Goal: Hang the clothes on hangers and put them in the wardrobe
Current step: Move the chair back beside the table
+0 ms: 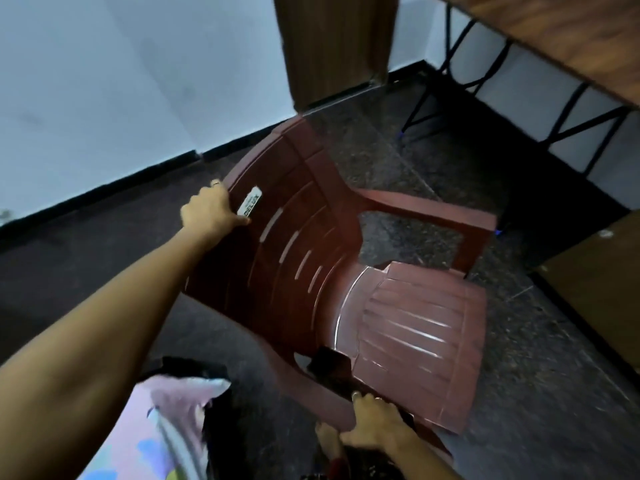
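A maroon plastic armchair (pixel 408 327) fills the middle of the view, its seat bare. My left hand (pixel 211 209) grips the top edge of its backrest, thumb on the front beside a white label. My right hand (pixel 372 422) grips the near armrest, fingers curled over its edge. A small dark object (pixel 327 363) lies at the seat's near corner by the armrest; what it is cannot be told. Dark cloth (pixel 221 434) and a pink patterned fabric (pixel 145 441) lie at the lower left. No hanger is visible.
A brown wooden panel (pixel 337 46) stands against the white wall at the top. A wood-topped table with black metal legs (pixel 561 50) is at the upper right. Brown furniture (pixel 599 282) is at the right edge. The floor is dark speckled stone.
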{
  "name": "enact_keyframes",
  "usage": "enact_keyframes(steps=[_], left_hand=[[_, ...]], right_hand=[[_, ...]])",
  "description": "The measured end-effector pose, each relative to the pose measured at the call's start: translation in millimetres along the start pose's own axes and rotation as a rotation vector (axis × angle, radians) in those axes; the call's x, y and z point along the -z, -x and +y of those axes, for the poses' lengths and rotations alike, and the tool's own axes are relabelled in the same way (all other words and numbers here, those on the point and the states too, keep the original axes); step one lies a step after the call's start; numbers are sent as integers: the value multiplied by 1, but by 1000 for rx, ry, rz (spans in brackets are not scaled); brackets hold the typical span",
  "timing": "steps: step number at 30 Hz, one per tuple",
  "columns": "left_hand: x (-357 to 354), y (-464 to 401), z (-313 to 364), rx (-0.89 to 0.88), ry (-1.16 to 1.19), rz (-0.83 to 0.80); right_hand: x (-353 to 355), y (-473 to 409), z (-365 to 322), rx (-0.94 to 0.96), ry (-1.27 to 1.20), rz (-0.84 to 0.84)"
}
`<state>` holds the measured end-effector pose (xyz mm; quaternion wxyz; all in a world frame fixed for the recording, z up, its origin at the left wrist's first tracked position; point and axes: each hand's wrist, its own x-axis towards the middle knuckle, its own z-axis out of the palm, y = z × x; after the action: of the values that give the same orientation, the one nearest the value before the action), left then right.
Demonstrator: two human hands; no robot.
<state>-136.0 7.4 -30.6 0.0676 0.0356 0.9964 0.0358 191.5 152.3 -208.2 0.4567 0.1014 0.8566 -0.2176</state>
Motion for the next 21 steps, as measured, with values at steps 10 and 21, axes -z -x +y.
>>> enact_keyframes(steps=[10,21], left_hand=[[49,-106,56,-160,241,-124],[79,-239,155,-118,186,-130]], right_hand=[[134,15,26,46,133,232],[276,-18,65,143,49,259]])
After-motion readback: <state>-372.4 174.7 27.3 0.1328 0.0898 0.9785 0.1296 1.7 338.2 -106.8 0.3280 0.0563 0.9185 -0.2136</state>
